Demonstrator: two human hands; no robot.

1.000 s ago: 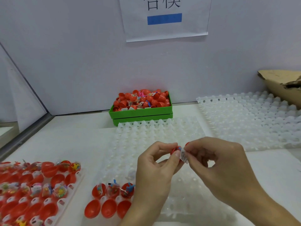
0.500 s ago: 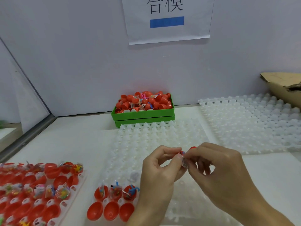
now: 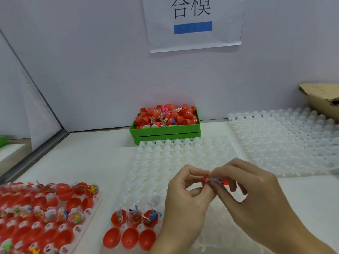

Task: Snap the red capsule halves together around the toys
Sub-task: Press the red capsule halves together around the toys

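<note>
Both hands met above the white moulded tray (image 3: 183, 158) at the centre of the table (image 3: 88, 158). The left hand (image 3: 185, 198) had its fingers curled, and its thumb and forefinger pinched a red capsule half (image 3: 204, 181) by the rim. The right hand (image 3: 256, 195) also had its fingers curled; it held a second red capsule half (image 3: 226, 181) against its inner fingers, and its thumb and forefinger tip pressed on a small wrapped toy (image 3: 214, 179) that lay between the two halves. The halves stood close but apart, not closed; the toy was only partly visible.

At the near edge of the same tray, just left of the left wrist, three red halves (image 3: 134, 218) each carried a bagged toy, and three open red halves (image 3: 129, 238) sat in the row in front of them.

At the far left, a second tray (image 3: 91, 208) held many red halves, some loaded with toys and some bare.

A green bin (image 3: 165, 130) against the rear wall held loose red halves and wrapped toys, piled together. A further white tray (image 3: 286, 142) lay to the right, with a torn cardboard box (image 3: 322, 99) behind it. A paper sign (image 3: 194, 22) with printed characters and a blue bar hung on the wall above the bin.
</note>
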